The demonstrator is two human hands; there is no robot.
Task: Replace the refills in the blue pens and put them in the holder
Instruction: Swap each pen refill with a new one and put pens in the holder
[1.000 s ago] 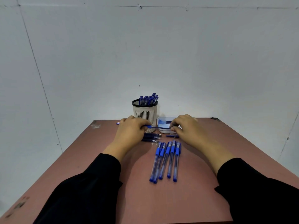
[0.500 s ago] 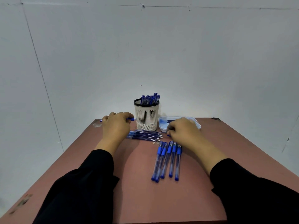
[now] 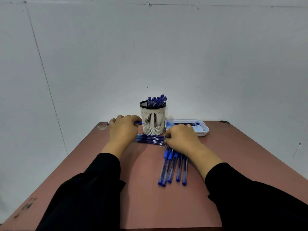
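Gripping pen [image 3: 139, 122] left hand [image 3: 123, 129]; right hand [image 3: 180, 138] pinching refills [image 3: 150, 140] before holder [image 3: 153, 120].

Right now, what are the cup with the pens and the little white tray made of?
The cup looks like matte cream plastic: thin moulded slits, a mesh pattern at the base and a black rim. The tray looks like smooth white plastic, with rounded corners and a slight shine; melamine or ceramic cannot be ruled out. The pens in the cup look like clear and blue plastic.

Refill tips [image 3: 164, 144] hidden beneath right hand [image 3: 180, 139]
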